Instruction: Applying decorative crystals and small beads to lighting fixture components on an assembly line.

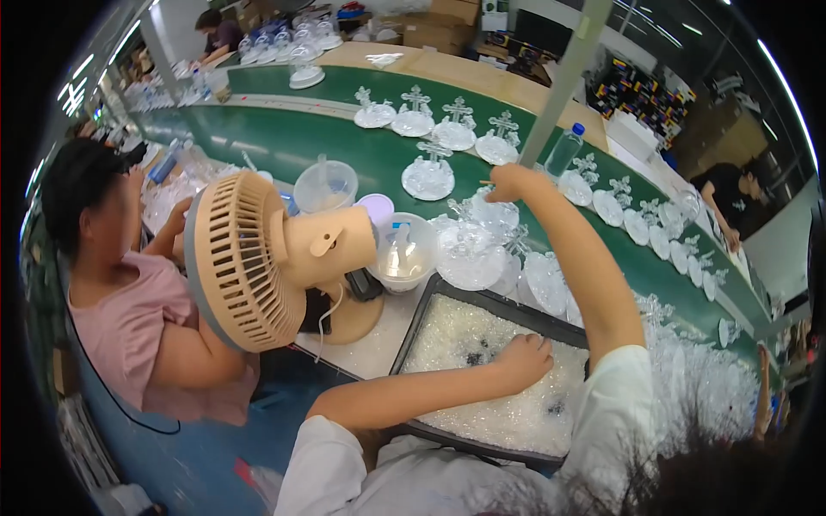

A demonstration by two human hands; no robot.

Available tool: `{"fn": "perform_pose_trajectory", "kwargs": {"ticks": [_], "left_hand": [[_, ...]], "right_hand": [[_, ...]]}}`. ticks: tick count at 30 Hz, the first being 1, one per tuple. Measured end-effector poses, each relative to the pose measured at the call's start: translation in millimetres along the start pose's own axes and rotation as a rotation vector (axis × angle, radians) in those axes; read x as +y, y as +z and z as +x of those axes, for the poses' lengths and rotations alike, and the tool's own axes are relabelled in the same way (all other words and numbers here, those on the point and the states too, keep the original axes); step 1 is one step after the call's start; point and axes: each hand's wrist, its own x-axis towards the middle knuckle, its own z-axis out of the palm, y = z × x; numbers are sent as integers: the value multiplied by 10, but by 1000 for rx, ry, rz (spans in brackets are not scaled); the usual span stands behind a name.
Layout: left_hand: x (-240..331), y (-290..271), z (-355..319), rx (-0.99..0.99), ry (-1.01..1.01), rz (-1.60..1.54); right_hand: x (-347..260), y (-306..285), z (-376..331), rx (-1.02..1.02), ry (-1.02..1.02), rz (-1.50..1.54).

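Note:
My left hand (pixel 525 363) rests in a black tray (pixel 420 320) of white sparkling granules (pixel 452 335). Its fingers curl down into them, and what they hold, if anything, is hidden. My right hand (pixel 511 183) reaches forward over the green bench, closed around a thin brown stick (pixel 487 181) whose tip pokes out to the left. Just below that hand, clear round bases with cross-shaped tops (pixel 469 258) crowd together beyond the tray. One similar clear ornament (pixel 428 177) stands apart to the left of the hand.
A beige fan (pixel 249 258) stands left of the tray, near a clear tub (pixel 403 249), another tub (pixel 325 185) and a lilac lid (pixel 375 207). More ornaments line the green belt (pixel 335 142). A bottle (pixel 564 150) stands by a post (pixel 564 86). A co-worker in pink (pixel 163 318) sits at left.

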Motion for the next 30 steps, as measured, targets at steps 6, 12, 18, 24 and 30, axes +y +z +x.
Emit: {"fn": "perform_pose_trajectory", "kwargs": {"ticks": [6, 12, 18, 24, 30], "left_hand": [[-227, 326, 79, 49, 100, -98], [-176, 273, 114, 1, 172, -88], [-126, 122, 25, -99, 110, -98], [-277, -26, -22, -326, 23, -221], [-347, -296, -136, -400, -99, -155]], "right_hand": [[238, 191, 153, -34, 98, 48], [317, 196, -117, 137, 4, -71], [437, -318, -561, 468, 105, -160], [517, -820, -1952, 858, 15, -216], [-185, -639, -3461, 676, 19, 77]]}}
